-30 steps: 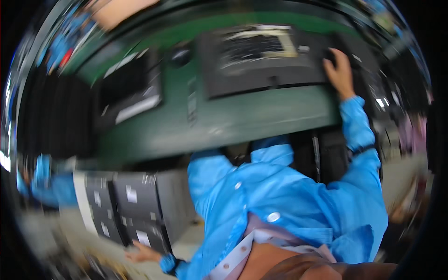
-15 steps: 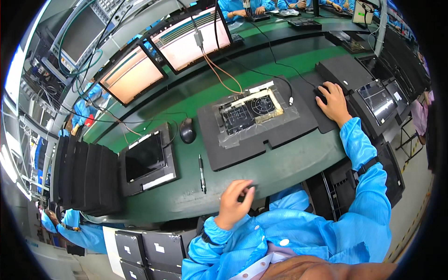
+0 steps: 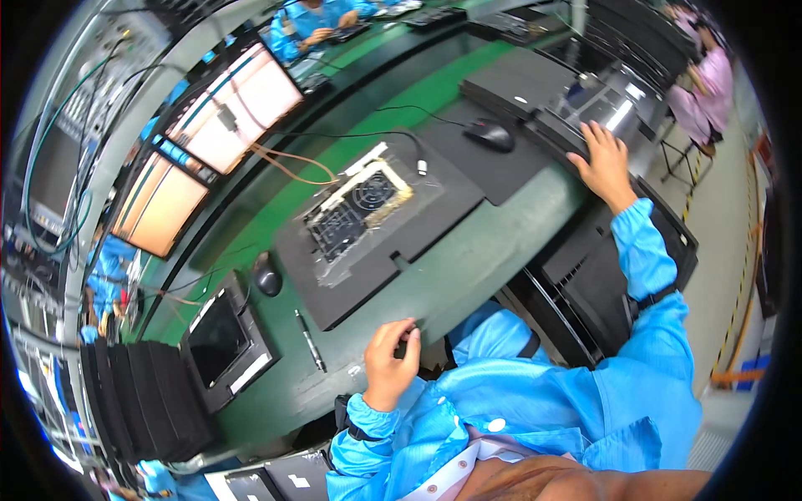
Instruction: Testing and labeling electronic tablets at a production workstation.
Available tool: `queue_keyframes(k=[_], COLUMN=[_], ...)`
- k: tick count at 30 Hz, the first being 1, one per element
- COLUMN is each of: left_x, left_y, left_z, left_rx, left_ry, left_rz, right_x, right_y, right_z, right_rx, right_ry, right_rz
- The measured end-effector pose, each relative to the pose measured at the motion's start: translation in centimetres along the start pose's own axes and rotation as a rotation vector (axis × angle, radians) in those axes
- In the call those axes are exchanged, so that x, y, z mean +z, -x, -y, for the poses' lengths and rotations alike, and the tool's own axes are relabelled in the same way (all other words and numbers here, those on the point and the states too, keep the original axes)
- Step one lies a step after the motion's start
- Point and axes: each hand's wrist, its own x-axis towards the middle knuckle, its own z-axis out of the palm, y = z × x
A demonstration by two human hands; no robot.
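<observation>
My right hand point(image 3: 608, 171) is off the mouse, fingers stretched out, beside the edge of a dark tray at the right. On that tray lies a glossy black screen panel point(image 3: 616, 107). A black mouse point(image 3: 489, 135) rests on a dark pad to its left. Over the bench's front edge, my left hand point(image 3: 391, 361) is curled with thumb and fingers close together; a small dark thing shows at the fingertips, too small to name. A pen point(image 3: 310, 341) lies left of it. Farther in, a black foam board point(image 3: 351, 302) carries a taped fixture point(image 3: 357, 206).
At the left, a second mouse point(image 3: 267, 274), a tablet-like panel point(image 3: 219, 336) on a foam tray and a stack of black foam trays point(image 3: 150, 401). Two lit monitors point(image 3: 236, 104) stand behind, with cables crossing the green bench point(image 3: 468, 255). Other people sit across and at the far right.
My right hand has left the mouse and moved right to the tray with the glossy panel. The view has turned to the right. My left hand stays curled near the bench edge.
</observation>
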Motion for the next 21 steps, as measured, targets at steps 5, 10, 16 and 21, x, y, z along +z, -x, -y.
queue_keyframes(k=[5,10,16,21], left_x=[0.3,0.0,-0.2,-0.1], left_y=[0.1,1.0,1.0,-0.3], left_z=[-0.5,-0.9,-1.5,-2.0], left_rx=[0.039,0.06,0.015,-0.353], left_ry=[-0.013,0.001,0.01,0.53], left_rz=[0.041,0.057,0.048,0.258], right_x=[-0.1,0.4,1.5,-5.6], right_y=[0.8,0.8,0.8,0.1], right_z=[0.4,-1.6,-0.2,2.2], right_rx=[0.002,0.157,-0.139,-0.519], right_ry=[-0.226,0.043,-0.042,-0.375], right_rz=[-0.033,-0.037,-0.345,-0.553])
